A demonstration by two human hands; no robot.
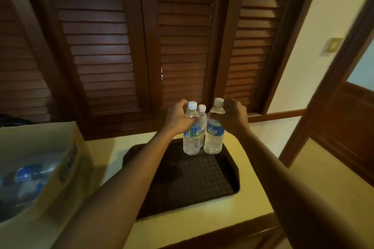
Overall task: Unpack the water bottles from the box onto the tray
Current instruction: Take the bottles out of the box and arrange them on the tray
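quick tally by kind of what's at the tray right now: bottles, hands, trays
water bottles at the far end of the tray: 3
hands gripping bottles: 2, left hand, right hand
tray: 1
total: 6

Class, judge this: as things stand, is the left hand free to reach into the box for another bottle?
Probably not yet. The left hand grips bottles over the tray; its grip is full. The box lies open beside that arm, nothing blocking it.
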